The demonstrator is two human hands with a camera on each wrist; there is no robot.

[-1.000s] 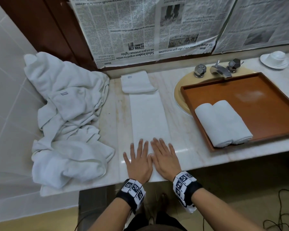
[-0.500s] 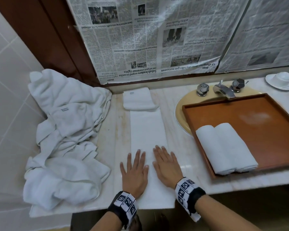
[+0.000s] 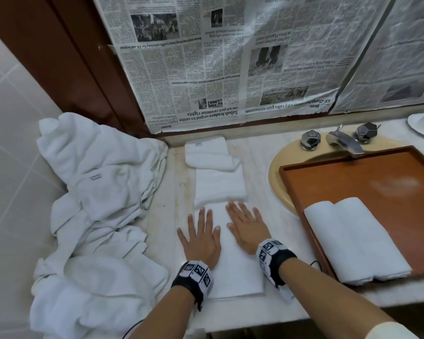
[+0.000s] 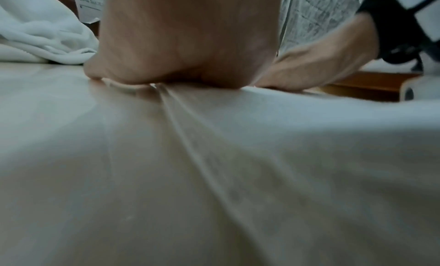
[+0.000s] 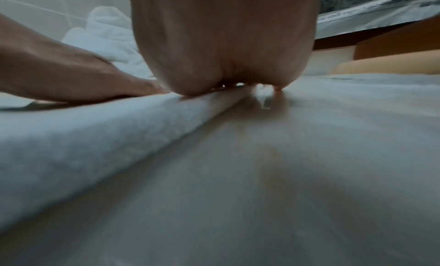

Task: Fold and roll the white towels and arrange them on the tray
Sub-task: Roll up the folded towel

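Towel (image 3: 233,260) lies flat under both hands, left hand (image 3: 201,243) and right hand (image 3: 249,231) pressing with straight fingers.

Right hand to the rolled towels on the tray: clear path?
Probably yes. The right hand lies flat on the folded towel; only bare counter and the tray's low rim separate it from the rolled towels.

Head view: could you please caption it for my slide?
Both hands, left and right, press flat on a folded white towel beside the tray.

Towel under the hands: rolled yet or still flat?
Flat, not rolled. The folded towel strip lies along the counter; left hand and right hand press it with straight fingers.
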